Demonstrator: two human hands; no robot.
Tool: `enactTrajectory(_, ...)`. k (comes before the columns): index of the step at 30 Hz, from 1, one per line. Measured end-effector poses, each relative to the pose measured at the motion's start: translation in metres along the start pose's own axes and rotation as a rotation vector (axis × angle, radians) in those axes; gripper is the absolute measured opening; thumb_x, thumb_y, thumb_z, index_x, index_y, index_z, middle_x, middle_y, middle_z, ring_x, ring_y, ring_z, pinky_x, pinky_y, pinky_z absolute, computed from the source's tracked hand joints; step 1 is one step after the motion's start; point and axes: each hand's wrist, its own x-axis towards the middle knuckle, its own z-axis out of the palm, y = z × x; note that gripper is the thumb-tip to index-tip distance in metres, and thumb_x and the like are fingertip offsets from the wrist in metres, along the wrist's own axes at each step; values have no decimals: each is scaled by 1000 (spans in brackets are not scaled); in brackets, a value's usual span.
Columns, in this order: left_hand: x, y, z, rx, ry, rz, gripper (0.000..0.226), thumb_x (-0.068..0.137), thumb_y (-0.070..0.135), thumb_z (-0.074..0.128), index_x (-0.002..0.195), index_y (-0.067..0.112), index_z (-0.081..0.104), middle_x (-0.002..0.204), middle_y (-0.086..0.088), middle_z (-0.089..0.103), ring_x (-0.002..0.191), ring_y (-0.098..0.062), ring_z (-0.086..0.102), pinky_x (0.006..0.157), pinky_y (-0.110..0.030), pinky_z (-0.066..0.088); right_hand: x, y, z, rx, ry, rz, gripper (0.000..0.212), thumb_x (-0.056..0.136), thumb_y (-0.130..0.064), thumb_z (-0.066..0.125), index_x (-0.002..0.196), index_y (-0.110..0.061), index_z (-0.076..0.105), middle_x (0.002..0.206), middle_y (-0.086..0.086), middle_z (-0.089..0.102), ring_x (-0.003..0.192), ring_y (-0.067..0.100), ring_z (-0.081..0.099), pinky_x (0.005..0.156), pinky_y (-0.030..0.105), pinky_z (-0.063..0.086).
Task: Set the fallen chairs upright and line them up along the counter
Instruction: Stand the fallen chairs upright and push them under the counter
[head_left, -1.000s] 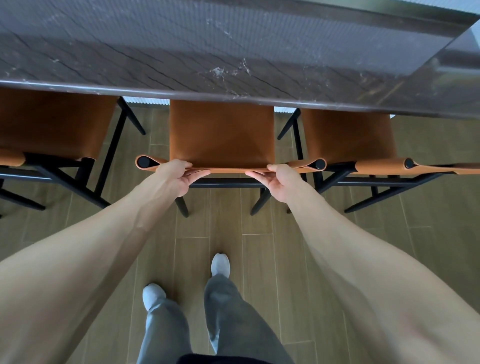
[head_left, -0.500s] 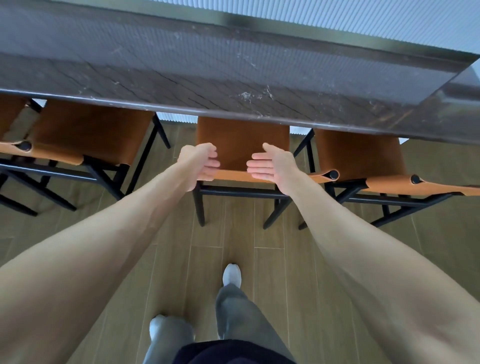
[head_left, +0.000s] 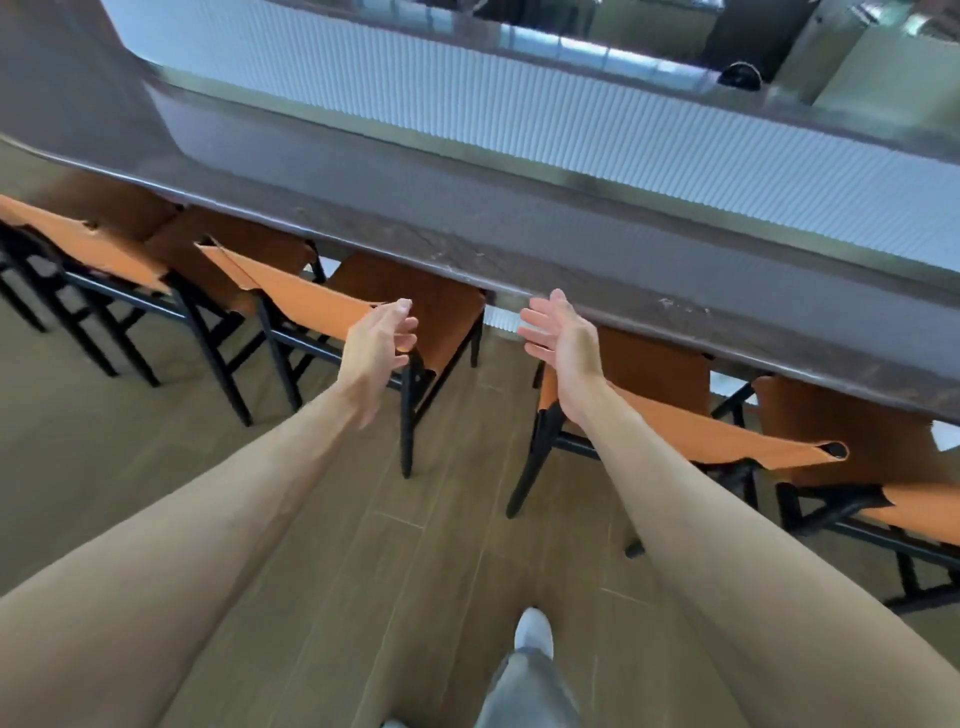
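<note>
Both hands raised empty before a row of upright chairs tucked under the counter

The counter (head_left: 519, 244) is a dark stone slab with a rounded edge, running from upper left to lower right, with a pale ribbed panel (head_left: 571, 135) behind it; its overhang hides the front of every seat. Four chairs stand along it on a wood-plank floor (head_left: 441, 545): chair one (head_left: 88, 239), chair two (head_left: 291, 296), chair three (head_left: 691, 431) and chair four (head_left: 857, 441) (black frames, tan leather slings), backs toward the person, the row following the counter's long axis. The left hand (head_left: 382, 338) hangs loosely curled, gripping nothing, in front of chair two's back; the right hand (head_left: 561, 338) has its fingers spread, palm inward, above chair three. A white shoe (head_left: 534, 631) shows below
</note>
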Motion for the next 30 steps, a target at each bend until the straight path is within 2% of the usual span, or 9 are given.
enactTrajectory(9,23,30,-164,-148,218,-29,25,105,34,45,114,18,61,121,-11,68,112,-26,65,103,-51,50,-4,3,167,-77,-65,66,45,108,-38,43,136,-8,61,131,10,67,117,26,65,108,42,49)
enactTrajectory(13,58,32,-205,-222,221,-93,26,105,34,47,116,16,61,120,-12,67,111,-28,65,102,-52,51,36,11,217,-72,-19,89,44,106,-42,45,131,-11,64,127,8,70,107,22,68,101,41,53)
enactTrajectory(17,105,32,-242,-248,191,-130,17,106,34,44,100,27,58,112,-8,66,113,-29,64,102,-54,51,89,23,274,24,36,137,47,106,-43,46,132,-9,63,127,10,70,99,21,70,88,37,57)
enactTrajectory(19,136,36,-262,-220,172,-146,17,106,35,43,99,30,58,111,-6,67,112,-27,65,101,-52,52,116,30,313,85,48,195,47,106,-43,46,132,-8,62,128,12,69,100,24,71,91,41,58)
enactTrajectory(23,182,49,-288,-164,144,-145,34,104,37,45,127,15,61,119,-9,67,111,-25,65,100,-49,53,136,32,360,128,38,252,47,106,-41,46,133,-4,61,130,15,68,109,31,69,102,48,54)
enactTrajectory(25,207,51,-300,-159,141,-173,28,104,38,47,119,18,61,121,-10,66,111,-26,65,100,-50,53,144,32,376,120,69,268,47,106,-40,47,133,-4,60,129,15,68,110,32,69,103,49,54)
enactTrajectory(27,233,49,-304,-171,115,-210,18,104,37,48,105,24,59,122,-12,66,110,-27,65,98,-51,54,156,35,383,104,118,285,46,106,-37,50,135,-3,59,126,14,69,106,31,71,94,45,58)
enactTrajectory(29,259,39,-301,-192,77,-270,25,104,35,49,115,16,60,126,-14,64,108,-28,65,94,-53,56,169,42,385,84,196,348,40,104,-30,54,135,-4,58,118,11,70,98,29,73,75,36,60)
enactTrajectory(30,272,32,-298,-204,59,-312,33,104,35,50,123,10,58,128,-16,62,109,-31,65,93,-54,56,174,47,385,85,235,401,35,103,-25,56,132,-6,57,114,11,71,92,28,74,72,36,61)
